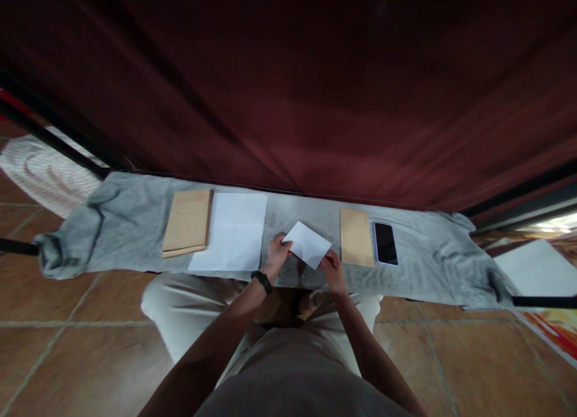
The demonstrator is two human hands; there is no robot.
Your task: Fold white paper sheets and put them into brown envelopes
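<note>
White paper between my two grips

My left grip [276,253] is closed on the left corner of a small white paper [309,243], and my right grip [332,271] holds its right-hand edge. The paper sits askew in front of me, over the cloth-covered surface [288,206]; I cannot tell whether any of it touches down. A black band [262,281] circles my left wrist.

To the left of the paper lie larger white sheets [234,237], with a brown stack [184,225] just beside them, farther left. Near my right grip lies a flat brown envelope [357,237], and just right of that a phone [386,244], its dark screen up. A dark red curtain [288,104] stands beyond the surface's far edge.
</note>
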